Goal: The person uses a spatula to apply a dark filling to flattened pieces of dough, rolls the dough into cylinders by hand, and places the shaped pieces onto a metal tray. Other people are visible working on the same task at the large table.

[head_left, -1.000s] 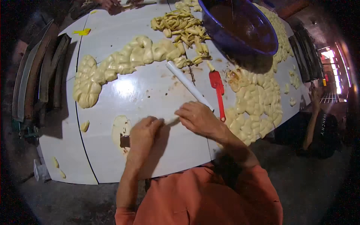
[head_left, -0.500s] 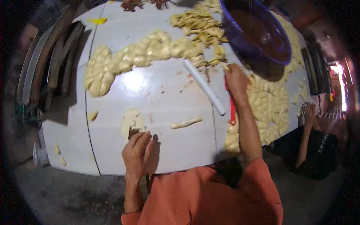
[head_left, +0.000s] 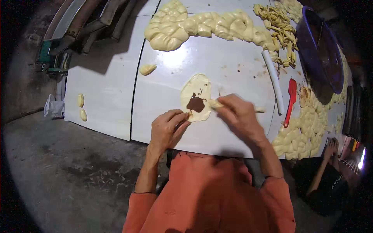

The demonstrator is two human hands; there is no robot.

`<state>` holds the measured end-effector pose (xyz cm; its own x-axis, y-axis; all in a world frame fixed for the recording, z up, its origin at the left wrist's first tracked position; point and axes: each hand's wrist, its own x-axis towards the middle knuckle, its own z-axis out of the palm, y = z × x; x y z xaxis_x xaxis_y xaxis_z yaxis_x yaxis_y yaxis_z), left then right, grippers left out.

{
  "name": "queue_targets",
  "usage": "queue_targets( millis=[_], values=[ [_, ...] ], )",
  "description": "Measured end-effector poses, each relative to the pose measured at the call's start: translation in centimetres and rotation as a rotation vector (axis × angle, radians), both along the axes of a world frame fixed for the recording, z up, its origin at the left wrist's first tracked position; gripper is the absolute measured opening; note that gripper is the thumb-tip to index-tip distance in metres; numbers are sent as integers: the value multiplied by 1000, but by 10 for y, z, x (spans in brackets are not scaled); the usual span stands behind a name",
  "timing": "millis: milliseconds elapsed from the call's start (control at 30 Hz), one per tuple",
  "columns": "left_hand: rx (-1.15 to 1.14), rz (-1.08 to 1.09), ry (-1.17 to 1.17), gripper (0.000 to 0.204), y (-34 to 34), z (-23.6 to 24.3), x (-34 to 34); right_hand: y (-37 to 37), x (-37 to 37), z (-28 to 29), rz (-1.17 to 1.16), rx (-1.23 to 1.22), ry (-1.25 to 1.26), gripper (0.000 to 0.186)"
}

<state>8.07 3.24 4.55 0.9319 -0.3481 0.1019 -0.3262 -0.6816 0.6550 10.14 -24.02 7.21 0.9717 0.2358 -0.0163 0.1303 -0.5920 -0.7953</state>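
Observation:
A flat oval of pale dough [head_left: 198, 82] lies on the white table, with a dark brown patch of filling [head_left: 195, 104] on it. My left hand [head_left: 169, 126] is closed in a pinch at the dough's lower left edge. Held between the fingertips of my right hand [head_left: 241, 118] is a short pale yellow strip [head_left: 215, 103], at the dough's right edge beside the filling. A rolled piece of dough [head_left: 259, 110] shows partly behind my right hand. Farther right are a white rolling pin [head_left: 274, 81] and a red spatula [head_left: 290, 101].
Dough pieces [head_left: 217, 24] line the table's far side, and more dough [head_left: 301, 134] covers the right. A pile of yellow strips [head_left: 278, 29] sits beside a purple basin [head_left: 311, 50] of brown filling. Metal troughs [head_left: 91, 25] stand at far left. Another person's hands [head_left: 331, 147] are at the right edge.
My right hand has come from the pile of strips to the flattened dough, bringing a strip. My left hand stays at the dough's edge. The view has shifted left.

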Motion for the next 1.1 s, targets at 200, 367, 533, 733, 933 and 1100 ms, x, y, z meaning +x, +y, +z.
queue_targets(
  millis=[200,367,533,733,933,1100],
  values=[
    [-47,-213,-53,21,15,-3,15,46,1,-28,144,-122,-176,16],
    [-65,-311,-88,20,23,-10,24,49,-3,-27,105,-165,-295,19],
    [-29,-398,-134,22,23,-14,30,45,-30,-23,132,-253,-288,21],
    [-165,-368,-10,12,13,-10,34,55,-41,-48,31,-319,-355,14],
    [-340,-180,211,13,17,-4,37,57,-45,-36,-270,77,42,19],
    [-391,-61,371,15,13,-1,33,57,-39,-47,-85,-53,-247,25]
  ],
)
